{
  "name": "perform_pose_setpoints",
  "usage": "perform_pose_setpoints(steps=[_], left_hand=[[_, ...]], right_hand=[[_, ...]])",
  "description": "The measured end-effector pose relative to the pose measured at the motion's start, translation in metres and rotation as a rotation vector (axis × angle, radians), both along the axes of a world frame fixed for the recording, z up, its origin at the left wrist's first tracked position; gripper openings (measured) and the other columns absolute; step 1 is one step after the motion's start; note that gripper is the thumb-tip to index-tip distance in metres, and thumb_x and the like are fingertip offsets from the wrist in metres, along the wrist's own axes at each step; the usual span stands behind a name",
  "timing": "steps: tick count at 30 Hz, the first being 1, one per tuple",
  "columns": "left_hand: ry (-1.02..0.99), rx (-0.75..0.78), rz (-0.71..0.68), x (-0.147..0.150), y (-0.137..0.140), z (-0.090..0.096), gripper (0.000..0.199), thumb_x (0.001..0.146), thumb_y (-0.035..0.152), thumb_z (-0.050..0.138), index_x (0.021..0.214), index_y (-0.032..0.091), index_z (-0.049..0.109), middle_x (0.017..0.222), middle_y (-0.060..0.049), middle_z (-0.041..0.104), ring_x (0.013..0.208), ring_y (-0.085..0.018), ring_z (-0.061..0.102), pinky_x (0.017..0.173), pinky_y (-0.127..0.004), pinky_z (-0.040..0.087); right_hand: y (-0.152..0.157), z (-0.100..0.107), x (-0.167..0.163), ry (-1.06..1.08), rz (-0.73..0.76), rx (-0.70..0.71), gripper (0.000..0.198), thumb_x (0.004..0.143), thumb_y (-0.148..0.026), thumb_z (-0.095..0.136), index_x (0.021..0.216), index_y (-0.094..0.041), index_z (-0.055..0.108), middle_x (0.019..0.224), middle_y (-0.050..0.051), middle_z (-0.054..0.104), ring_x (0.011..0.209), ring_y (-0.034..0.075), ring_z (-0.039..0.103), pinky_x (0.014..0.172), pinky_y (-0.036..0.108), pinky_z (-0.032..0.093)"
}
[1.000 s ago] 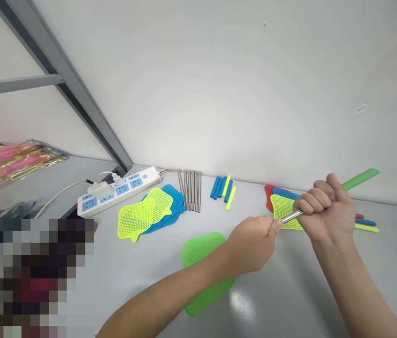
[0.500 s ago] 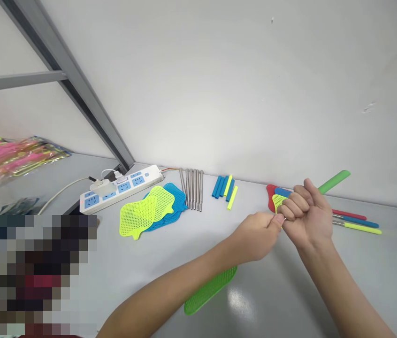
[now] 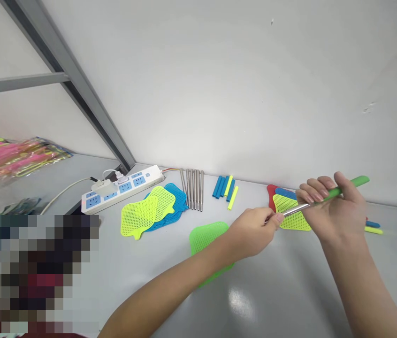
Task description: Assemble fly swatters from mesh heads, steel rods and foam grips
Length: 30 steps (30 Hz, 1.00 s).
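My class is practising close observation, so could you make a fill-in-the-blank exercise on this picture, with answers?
1. The left hand pinches a metal rod whose grip, at the right hand, is ____.
2. The loose tubes near the wall are yellow and ____.
3. The casing of the power strip is ____.
4. Of the overlapping mesh panels beside it, the uppermost are ____.

Answers: green; blue; white; yellow.
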<state>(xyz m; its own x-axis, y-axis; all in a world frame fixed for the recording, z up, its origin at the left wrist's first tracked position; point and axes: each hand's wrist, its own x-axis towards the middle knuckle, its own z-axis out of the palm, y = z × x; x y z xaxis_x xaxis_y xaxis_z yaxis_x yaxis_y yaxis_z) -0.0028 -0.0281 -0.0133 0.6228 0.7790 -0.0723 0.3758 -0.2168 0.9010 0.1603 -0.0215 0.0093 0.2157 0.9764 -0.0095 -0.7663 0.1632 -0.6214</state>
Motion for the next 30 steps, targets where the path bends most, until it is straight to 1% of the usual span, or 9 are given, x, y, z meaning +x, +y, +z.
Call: perform_pose_setpoints(steps=[5, 13, 15, 18, 22, 25, 27, 28, 30], left_hand=[[0.085, 0.075, -0.001, -0.003, -0.001, 0.001, 0.039, 0.083, 0.046, 0.021, 0.066, 0.019, 0.043, 0.057, 0.004, 0.042, 0.048, -0.008, 0.036, 0.042, -0.021, 0.023], [0.156, 0.242, -0.053, -0.005, 0.004, 0.0, 0.032, 0.084, 0.038, 0.026, 0.068, 0.018, 0.045, 0.064, 0.0, 0.048, 0.058, -0.012, 0.043, 0.048, -0.023, 0.027], [0.168, 0.333, -0.065, -0.003, 0.005, 0.002, 0.03, 0.085, 0.034, 0.026, 0.068, 0.018, 0.045, 0.063, 0.0, 0.049, 0.059, -0.012, 0.043, 0.055, -0.024, 0.03], [0.153, 0.497, -0.035, -0.002, 0.007, 0.006, 0.027, 0.085, 0.032, 0.029, 0.07, 0.018, 0.046, 0.067, 0.001, 0.05, 0.065, -0.012, 0.045, 0.072, -0.028, 0.03], [0.138, 0.602, 0.077, -0.009, 0.018, 0.012, 0.022, 0.082, 0.036, 0.037, 0.081, 0.019, 0.05, 0.092, -0.002, 0.051, 0.089, -0.015, 0.045, 0.089, -0.033, 0.02], [0.103, 0.59, 0.22, -0.023, 0.032, 0.017, 0.021, 0.082, 0.034, 0.037, 0.086, 0.02, 0.051, 0.102, -0.003, 0.048, 0.102, -0.017, 0.041, 0.092, -0.034, 0.021], [0.029, 0.526, 0.335, -0.032, 0.042, 0.02, 0.022, 0.081, 0.033, 0.039, 0.096, 0.02, 0.049, 0.108, -0.004, 0.047, 0.106, -0.017, 0.039, 0.092, -0.034, 0.023], [-0.022, 0.453, 0.369, -0.035, 0.046, 0.021, 0.026, 0.08, 0.034, 0.041, 0.101, 0.021, 0.046, 0.111, -0.005, 0.046, 0.106, -0.018, 0.039, 0.091, -0.033, 0.026], [-0.139, 0.217, 0.382, -0.041, 0.052, 0.021, 0.034, 0.077, 0.038, 0.045, 0.107, 0.021, 0.043, 0.112, -0.007, 0.047, 0.102, -0.018, 0.044, 0.085, -0.033, 0.033]], right_hand=[[0.0, 0.002, 0.012, -0.013, -0.05, -0.012, 0.026, 0.07, -0.02, 0.048, 0.055, -0.018, 0.028, 0.05, -0.006, 0.015, 0.04, 0.007, 0.018, 0.035, 0.02, 0.026], [-0.002, 0.004, 0.032, 0.039, -0.142, 0.007, 0.027, 0.063, -0.013, 0.047, 0.057, -0.019, 0.022, 0.05, -0.006, 0.012, 0.039, 0.007, 0.017, 0.034, 0.021, 0.024], [-0.003, 0.005, 0.039, 0.077, -0.15, 0.009, 0.027, 0.062, -0.011, 0.046, 0.057, -0.02, 0.021, 0.049, -0.007, 0.012, 0.038, 0.007, 0.017, 0.034, 0.021, 0.024], [-0.004, 0.006, 0.048, 0.14, -0.175, 0.003, 0.028, 0.06, -0.009, 0.043, 0.058, -0.02, 0.018, 0.048, -0.007, 0.014, 0.037, 0.007, 0.017, 0.033, 0.022, 0.023], [-0.006, 0.009, 0.061, 0.2, -0.272, -0.003, 0.026, 0.058, -0.009, 0.037, 0.058, -0.021, 0.014, 0.046, -0.007, 0.013, 0.035, 0.007, 0.015, 0.032, 0.022, 0.02], [-0.01, 0.012, 0.072, 0.25, -0.336, 0.011, 0.023, 0.058, -0.008, 0.031, 0.058, -0.021, 0.012, 0.045, -0.007, 0.015, 0.035, 0.007, 0.016, 0.031, 0.023, 0.02], [-0.013, 0.013, 0.078, 0.291, -0.367, 0.04, 0.022, 0.057, -0.007, 0.029, 0.057, -0.022, 0.012, 0.044, -0.007, 0.016, 0.034, 0.008, 0.016, 0.031, 0.023, 0.02], [-0.014, 0.014, 0.081, 0.31, -0.382, 0.061, 0.023, 0.057, -0.007, 0.028, 0.057, -0.022, 0.011, 0.043, -0.007, 0.016, 0.034, 0.008, 0.016, 0.03, 0.023, 0.019], [-0.017, 0.013, 0.085, 0.339, -0.406, 0.103, 0.023, 0.057, -0.007, 0.028, 0.056, -0.022, 0.01, 0.042, -0.006, 0.017, 0.034, 0.008, 0.016, 0.03, 0.023, 0.019]])
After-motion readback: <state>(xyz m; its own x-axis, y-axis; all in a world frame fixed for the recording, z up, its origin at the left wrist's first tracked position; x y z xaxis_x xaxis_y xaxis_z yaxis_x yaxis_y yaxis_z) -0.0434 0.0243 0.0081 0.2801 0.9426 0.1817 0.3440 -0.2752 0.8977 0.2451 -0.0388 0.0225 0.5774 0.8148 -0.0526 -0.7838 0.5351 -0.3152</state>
